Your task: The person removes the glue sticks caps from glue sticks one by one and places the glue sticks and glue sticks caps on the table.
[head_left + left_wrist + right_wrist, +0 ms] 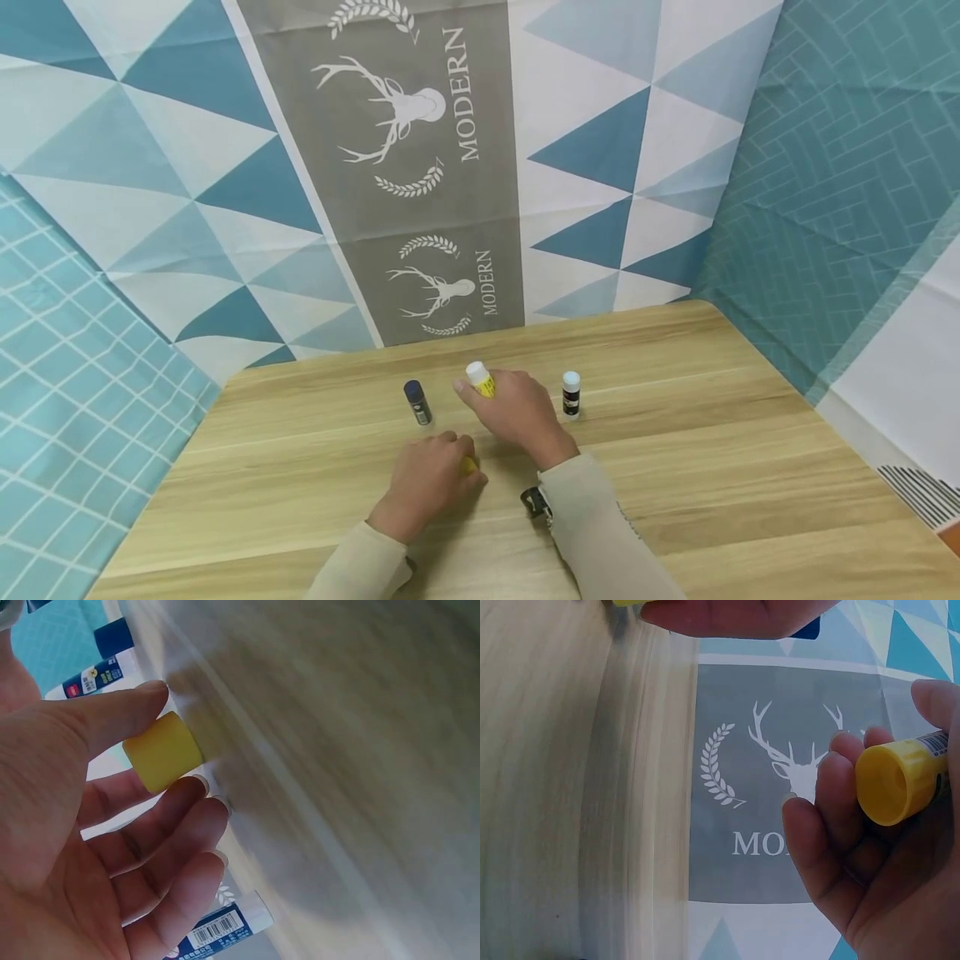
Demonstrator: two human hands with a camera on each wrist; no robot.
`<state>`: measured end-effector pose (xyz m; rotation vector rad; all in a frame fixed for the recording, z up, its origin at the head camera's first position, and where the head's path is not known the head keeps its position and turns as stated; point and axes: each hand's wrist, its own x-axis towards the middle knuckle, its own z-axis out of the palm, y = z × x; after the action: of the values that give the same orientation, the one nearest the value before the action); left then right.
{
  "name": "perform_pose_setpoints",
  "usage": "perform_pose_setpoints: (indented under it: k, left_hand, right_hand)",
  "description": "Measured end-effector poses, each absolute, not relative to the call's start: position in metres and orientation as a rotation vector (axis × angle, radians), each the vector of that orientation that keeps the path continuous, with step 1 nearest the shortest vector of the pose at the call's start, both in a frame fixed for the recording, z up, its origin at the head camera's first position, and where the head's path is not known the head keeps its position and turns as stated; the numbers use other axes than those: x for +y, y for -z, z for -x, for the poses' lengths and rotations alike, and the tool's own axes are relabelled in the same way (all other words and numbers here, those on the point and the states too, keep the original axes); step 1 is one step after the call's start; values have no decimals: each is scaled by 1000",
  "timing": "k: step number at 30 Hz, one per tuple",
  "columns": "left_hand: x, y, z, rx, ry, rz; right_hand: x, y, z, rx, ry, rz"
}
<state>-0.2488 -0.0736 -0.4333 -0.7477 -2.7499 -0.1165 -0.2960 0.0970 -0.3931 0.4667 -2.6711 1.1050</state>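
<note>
My right hand [517, 408] grips a glue stick [483, 385] with a yellow label, its white end pointing up. In the right wrist view the yellow lower end of that glue stick [904, 780] faces the camera, with the fingers curled beside it. Lower and to the left, my left hand [427, 479] pinches a yellow cap [163, 752] between thumb and fingers, just above the wooden table. A glue stick with a dark blue top [420, 404] stands beyond the left hand. Right of the right hand stands a glue stick with a white top [572, 393].
The wooden table [712, 467] runs back to a patterned cloth wall [480, 208]. Tile-patterned cloth [90, 400] borders the left side, and teal cloth [817, 192] the right. Straps with camera gear [535, 504] sit at the right wrist.
</note>
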Motion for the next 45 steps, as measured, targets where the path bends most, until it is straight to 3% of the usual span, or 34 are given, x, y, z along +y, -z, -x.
perform_pose_setpoints:
  k: [17, 32, 45]
  left_hand:
    - [-81, 414, 231, -2722, 226, 497]
    - [-90, 403, 215, -2688, 210, 550]
    - [-96, 416, 199, -2637, 203, 601]
  right_hand:
    - [91, 396, 295, -2651, -1102, -446]
    - [90, 389, 294, -2778, -1035, -366]
    - [78, 411, 294, -2875, -888, -320]
